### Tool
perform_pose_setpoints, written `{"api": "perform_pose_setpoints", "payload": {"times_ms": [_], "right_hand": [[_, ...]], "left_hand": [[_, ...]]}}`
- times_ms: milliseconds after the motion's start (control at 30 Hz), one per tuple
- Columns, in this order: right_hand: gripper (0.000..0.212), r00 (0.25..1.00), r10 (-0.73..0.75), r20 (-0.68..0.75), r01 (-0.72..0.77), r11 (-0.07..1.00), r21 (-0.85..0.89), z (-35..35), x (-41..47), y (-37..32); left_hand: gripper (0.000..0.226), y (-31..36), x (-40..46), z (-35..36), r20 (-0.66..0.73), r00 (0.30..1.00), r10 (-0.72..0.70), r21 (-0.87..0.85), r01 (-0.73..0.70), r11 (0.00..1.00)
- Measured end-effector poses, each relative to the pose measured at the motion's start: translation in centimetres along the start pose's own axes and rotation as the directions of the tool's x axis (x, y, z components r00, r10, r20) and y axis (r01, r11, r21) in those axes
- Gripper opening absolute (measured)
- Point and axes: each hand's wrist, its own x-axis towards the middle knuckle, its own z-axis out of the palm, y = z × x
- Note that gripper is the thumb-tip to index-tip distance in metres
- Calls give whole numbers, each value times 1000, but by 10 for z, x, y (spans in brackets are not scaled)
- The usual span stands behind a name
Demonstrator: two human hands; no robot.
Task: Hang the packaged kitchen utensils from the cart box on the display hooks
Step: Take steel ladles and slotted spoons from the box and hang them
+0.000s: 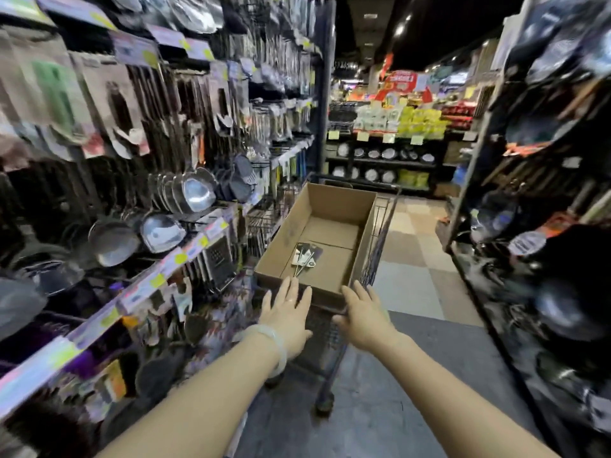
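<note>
Crowded wall of display hooks [185, 104] at nine o'clock; open brown cardboard box [344, 206] on the dark wire cart [325, 328] at twelve. Left hand [287, 317] and right hand [365, 320], fingers spread, grip nothing. Few carded metal utensils [306, 256] remain inside; blur suggests motion, so a hasty grab could fumble them.

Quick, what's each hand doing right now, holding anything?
Left hand: open, fingers straight at the box edge, holding nothing.
Right hand: open, holding nothing.

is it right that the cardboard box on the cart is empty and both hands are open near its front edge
Not empty: the head view shows packaged utensils lying on the floor of the cardboard box. The rest holds: the left hand and right hand are open at its front edge.
</note>
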Motion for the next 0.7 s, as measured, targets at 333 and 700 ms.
{"api": "perform_pose_setpoints", "payload": {"times_ms": [333, 700], "right_hand": [[64, 999, -7, -36, 6, 1000, -25, 0, 222, -15], [59, 958, 106, 267, -137, 985, 101, 61, 397, 7]], "left_hand": [[73, -93, 206, -3, 32, 999, -29, -129, 32, 991], [68, -126, 364, 54, 232, 972, -28, -323, 104, 941]]}}
